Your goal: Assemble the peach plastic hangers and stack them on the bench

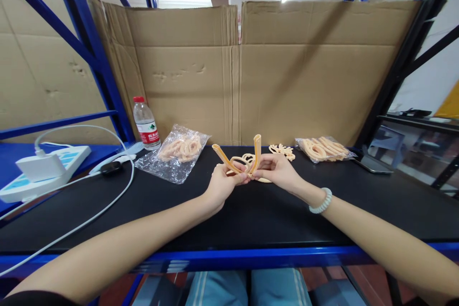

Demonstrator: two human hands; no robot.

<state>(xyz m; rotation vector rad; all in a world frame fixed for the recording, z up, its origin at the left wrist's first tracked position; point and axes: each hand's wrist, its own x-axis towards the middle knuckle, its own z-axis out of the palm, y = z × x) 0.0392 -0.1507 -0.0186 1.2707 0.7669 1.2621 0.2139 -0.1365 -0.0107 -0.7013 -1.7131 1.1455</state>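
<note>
Currently, both hands are holding one peach V-shaped part [256,148] just above the middle of the black desk [179,210], close to its rear edge. The left hand [223,182] is pinching the base of the part from the left, and the right hand [276,171] is pinching it from the right. Each grip is closing firmly on the part, with the fingertips of the two hands nearly meeting. The two arms of the part are pointing upward and spreading apart, one leaning left and one standing almost upright. A pale bead bracelet [321,202] is sitting on the right wrist.

Loose peach pieces [283,151] are lying on the desk just behind the hands. A clear bag of similar pieces [179,150] is lying to the left, and a second bag [324,148] is lying to the right. A water bottle [145,125] is standing upright beside the left bag, against the cardboard wall [251,71]. A white power strip [43,172] with a white cable [107,203] is resting at the far left.
</note>
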